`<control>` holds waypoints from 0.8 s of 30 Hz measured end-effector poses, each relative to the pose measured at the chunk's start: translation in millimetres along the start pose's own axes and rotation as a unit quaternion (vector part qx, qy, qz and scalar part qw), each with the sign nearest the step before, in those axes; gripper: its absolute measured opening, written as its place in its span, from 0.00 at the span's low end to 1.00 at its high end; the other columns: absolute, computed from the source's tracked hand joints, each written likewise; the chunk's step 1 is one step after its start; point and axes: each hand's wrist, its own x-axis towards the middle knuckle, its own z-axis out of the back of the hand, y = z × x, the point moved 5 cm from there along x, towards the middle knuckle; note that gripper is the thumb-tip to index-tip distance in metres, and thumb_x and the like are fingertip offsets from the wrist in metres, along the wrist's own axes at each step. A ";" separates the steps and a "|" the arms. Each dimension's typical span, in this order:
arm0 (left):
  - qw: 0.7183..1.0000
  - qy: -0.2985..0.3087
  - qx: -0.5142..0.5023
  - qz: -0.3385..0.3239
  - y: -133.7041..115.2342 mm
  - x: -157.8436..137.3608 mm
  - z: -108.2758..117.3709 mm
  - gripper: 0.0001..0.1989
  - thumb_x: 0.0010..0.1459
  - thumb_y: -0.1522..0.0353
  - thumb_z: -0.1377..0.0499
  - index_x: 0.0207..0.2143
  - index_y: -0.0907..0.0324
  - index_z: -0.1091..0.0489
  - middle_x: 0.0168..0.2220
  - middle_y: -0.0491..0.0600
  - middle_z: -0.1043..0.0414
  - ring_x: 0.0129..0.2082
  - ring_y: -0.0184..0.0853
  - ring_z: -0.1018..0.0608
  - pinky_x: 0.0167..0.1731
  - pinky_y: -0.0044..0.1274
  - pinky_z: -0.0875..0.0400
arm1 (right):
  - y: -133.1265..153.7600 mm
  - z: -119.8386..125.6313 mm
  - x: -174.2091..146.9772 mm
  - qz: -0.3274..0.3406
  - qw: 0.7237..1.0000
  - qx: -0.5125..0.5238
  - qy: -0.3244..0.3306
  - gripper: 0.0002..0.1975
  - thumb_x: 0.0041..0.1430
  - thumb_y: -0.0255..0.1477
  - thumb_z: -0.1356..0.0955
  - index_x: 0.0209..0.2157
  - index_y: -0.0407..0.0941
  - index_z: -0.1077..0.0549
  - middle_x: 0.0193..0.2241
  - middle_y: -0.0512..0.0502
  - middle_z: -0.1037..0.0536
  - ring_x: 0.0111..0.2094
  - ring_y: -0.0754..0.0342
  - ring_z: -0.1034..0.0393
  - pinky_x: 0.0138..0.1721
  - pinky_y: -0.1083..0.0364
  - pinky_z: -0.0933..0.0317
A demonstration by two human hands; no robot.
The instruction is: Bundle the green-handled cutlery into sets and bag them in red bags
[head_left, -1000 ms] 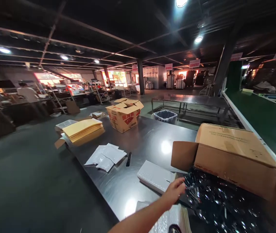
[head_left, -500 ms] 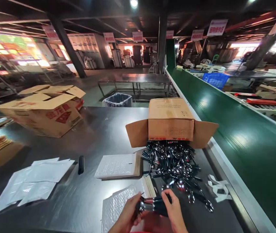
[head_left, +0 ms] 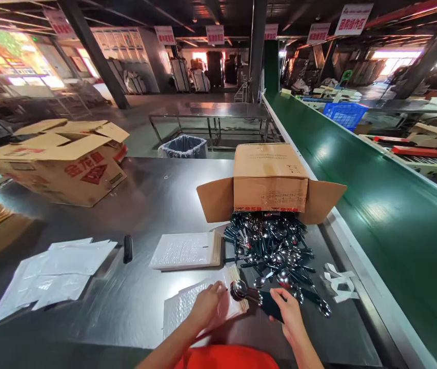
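My right hand (head_left: 288, 311) is closed around the dark handles of a bundle of spoons (head_left: 268, 303). Their shiny bowls are gathered at the left end, close to my left hand (head_left: 207, 306). That hand lies over a stack of white padded envelopes (head_left: 182, 306), its fingers pressed together at the top envelope's right part; the exact grip is partly hidden. Just beyond, a heap of dark-handled spoons (head_left: 270, 246) spills from a cardboard box (head_left: 268, 192) lying on its side with flaps spread. A second pile of padded envelopes (head_left: 183, 249) sits left of the heap.
Flat white packets (head_left: 60, 271) overlap on the left of the metal table (head_left: 126, 307), beside a small black object (head_left: 127, 249). An open carton (head_left: 68, 169) stands at the far left. White scrap (head_left: 339, 283) lies near the green conveyor belt (head_left: 357, 174) on the right.
My left hand has let go of the spoon bundle and moved onto the padded envelopes. My right hand keeps the spoons, shifted right and tilted. The view has tipped slightly downward.
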 end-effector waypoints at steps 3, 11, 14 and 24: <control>0.992 0.029 0.090 -0.078 -6.3 15.2 -9.1 0.31 0.58 0.81 0.52 0.64 0.58 0.39 0.70 0.57 0.49 0.58 0.52 0.30 0.51 0.43 0.30 | -8.4 1.3 -0.1 -0.038 0.999 0.008 0.002 0.27 0.30 0.49 0.22 0.26 0.45 0.28 0.19 0.51 0.27 0.21 0.53 0.33 0.16 0.58 0.40; 0.961 0.019 0.187 -0.203 -23.1 24.9 7.6 0.19 0.68 0.71 0.52 0.56 0.61 0.30 0.63 0.60 0.36 0.67 0.50 0.42 0.67 0.50 0.57 | -27.9 -16.1 -2.8 -0.090 0.994 0.063 0.009 0.24 0.31 0.47 0.23 0.23 0.45 0.30 0.19 0.50 0.27 0.18 0.58 0.37 0.18 0.59 0.43; 0.960 0.022 0.188 -0.207 -22.9 13.9 18.3 0.18 0.67 0.69 0.52 0.53 0.60 0.28 0.58 0.60 0.31 0.66 0.51 0.41 0.65 0.53 0.56 | -30.1 -14.2 -1.8 -0.092 0.994 0.064 0.000 0.23 0.30 0.47 0.23 0.22 0.46 0.30 0.19 0.50 0.26 0.17 0.57 0.36 0.19 0.58 0.40; 0.979 -0.020 0.135 -0.153 -31.7 -5.3 66.4 0.06 0.53 0.70 0.40 0.31 0.61 0.23 0.39 0.57 0.23 0.49 0.52 0.28 0.53 0.47 0.39 | 24.4 -15.5 -12.0 0.098 0.991 -0.089 -0.032 0.26 0.39 0.53 0.27 0.29 0.44 0.29 0.22 0.49 0.26 0.22 0.50 0.31 0.16 0.53 0.33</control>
